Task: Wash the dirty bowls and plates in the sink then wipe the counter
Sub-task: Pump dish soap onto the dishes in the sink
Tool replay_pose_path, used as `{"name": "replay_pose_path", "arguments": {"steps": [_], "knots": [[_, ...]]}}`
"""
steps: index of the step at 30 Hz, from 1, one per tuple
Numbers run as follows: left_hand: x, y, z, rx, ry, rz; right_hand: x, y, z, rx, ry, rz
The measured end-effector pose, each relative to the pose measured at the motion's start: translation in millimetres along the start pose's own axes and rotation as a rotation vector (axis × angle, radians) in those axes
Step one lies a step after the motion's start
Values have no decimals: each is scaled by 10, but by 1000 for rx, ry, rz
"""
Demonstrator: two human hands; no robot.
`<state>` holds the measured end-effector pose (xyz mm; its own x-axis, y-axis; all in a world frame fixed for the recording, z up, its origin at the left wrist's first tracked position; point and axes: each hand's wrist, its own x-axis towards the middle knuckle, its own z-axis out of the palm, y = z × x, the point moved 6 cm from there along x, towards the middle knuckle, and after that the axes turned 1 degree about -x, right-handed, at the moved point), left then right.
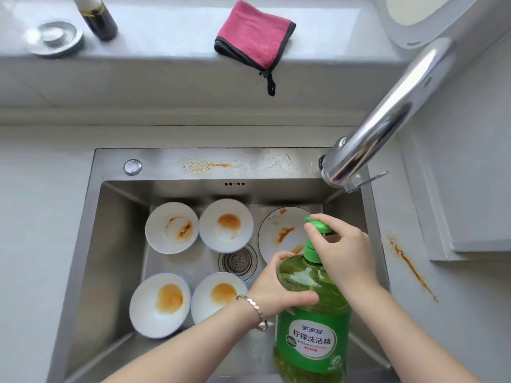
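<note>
Several white bowls with orange-brown stains lie in the steel sink (116, 244): two at the back (171, 228) (226, 224) and two at the front (159, 304) (215, 295). A stained flowered plate (282, 233) leans at the back right. My left hand (282, 288) grips the shoulder of a big green dish-soap bottle (312, 322) held over the sink's right side. My right hand (340, 250) pinches the bottle's green pump head (318, 225).
The chrome faucet (381, 125) reaches over the sink's back right corner. A folded pink cloth (254, 34) lies on the back ledge, with a dark bottle (99, 17) and a metal strainer lid (55, 37) to its left. An orange smear (409, 264) marks the counter on the right.
</note>
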<state>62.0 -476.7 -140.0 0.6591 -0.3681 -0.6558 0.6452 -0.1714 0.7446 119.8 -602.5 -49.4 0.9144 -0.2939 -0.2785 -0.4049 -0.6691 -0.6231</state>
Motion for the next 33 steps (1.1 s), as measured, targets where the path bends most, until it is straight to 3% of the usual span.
{"name": "replay_pose_path", "arguments": {"steps": [9,16,21,28,30,33], "knots": [[5,-20,-20,-24,-46,-46,-63,0,91,-108,-20,0],[-93,52,-19,22,-26,-17,-128,-67,-22,16,-39,3],[-379,177,-70,122,27,137,-465,-267,-312,143,8,-169],[-1088,630,-489,439,169,399,-1020,-866,-434,316,61,-496],[-1341,645,-715,447,279,466,-1151,-1116,-308,363,-23,-535],[-1753,466,-1113,274,494,493,-1375,-1568,12,382,-190,-659]]}}
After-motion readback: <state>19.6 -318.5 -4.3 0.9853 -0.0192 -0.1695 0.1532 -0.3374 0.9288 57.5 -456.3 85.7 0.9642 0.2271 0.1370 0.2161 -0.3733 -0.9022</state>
